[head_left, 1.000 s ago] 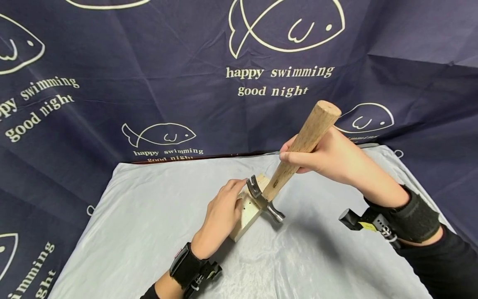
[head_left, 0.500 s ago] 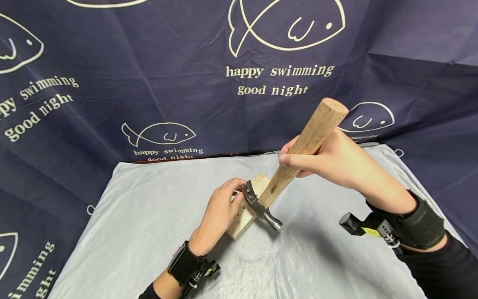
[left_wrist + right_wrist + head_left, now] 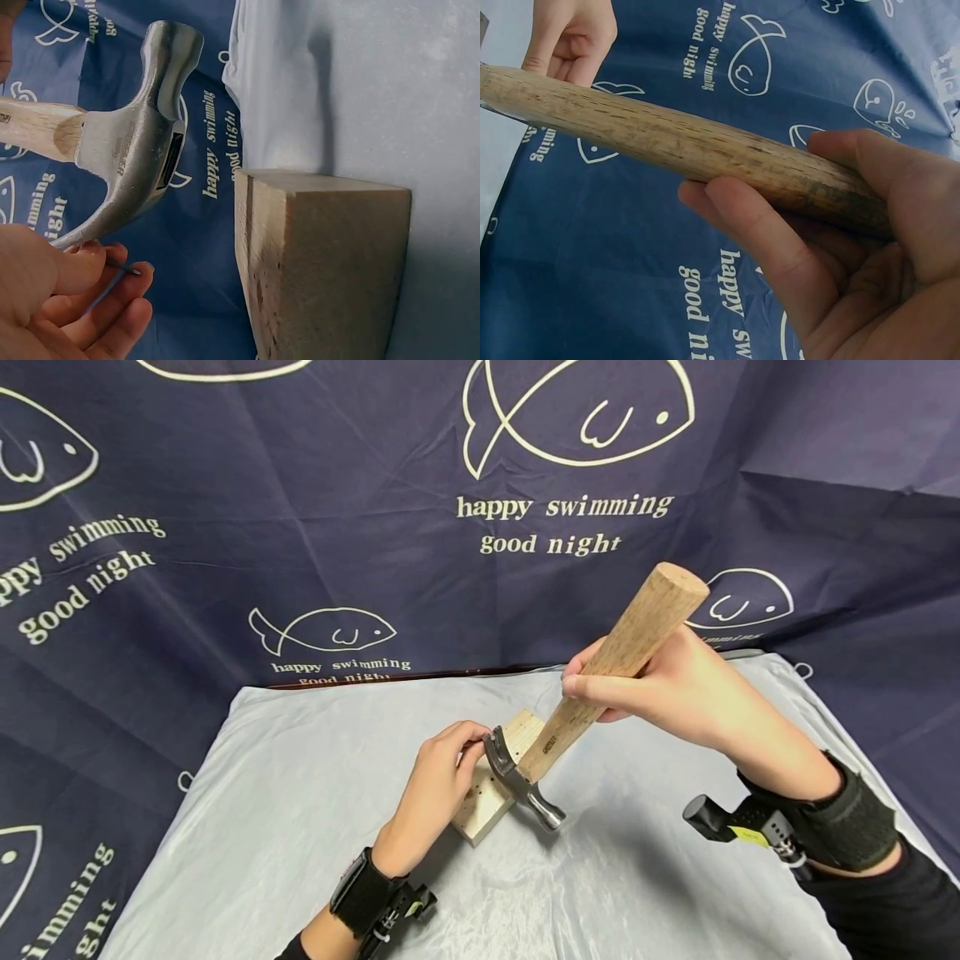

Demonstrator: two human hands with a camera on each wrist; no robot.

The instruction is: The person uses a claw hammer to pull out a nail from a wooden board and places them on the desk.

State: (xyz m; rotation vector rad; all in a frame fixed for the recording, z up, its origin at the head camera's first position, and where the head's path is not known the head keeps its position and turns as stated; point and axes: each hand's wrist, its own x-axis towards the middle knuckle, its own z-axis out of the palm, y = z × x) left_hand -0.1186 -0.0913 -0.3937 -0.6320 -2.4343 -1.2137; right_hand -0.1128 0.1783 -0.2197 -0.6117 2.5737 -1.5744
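Note:
In the head view my right hand (image 3: 667,689) grips the wooden handle of a claw hammer (image 3: 517,778), tilted with its head low over a pale wood block (image 3: 480,814). The handle's butt points up to the right. My left hand (image 3: 431,777) is raised beside the block, its fingertips right at the hammer's claw. In the left wrist view its thumb and fingers pinch a thin nail (image 3: 124,267) just below the claw tip. Small dark holes mark the block's top. The right wrist view shows my fingers and thumb around the handle (image 3: 675,139).
A pale, shiny cloth (image 3: 300,827) covers the table under the block. Behind it hangs a dark blue curtain (image 3: 420,568) printed with fish and lettering. Wrist cameras are strapped to both wrists, the right one (image 3: 738,822) jutting over the cloth.
My left hand has lifted from the block's top, its fingers closing together at the claw. The hammer has shifted slightly, its head down and left, its butt to the right.

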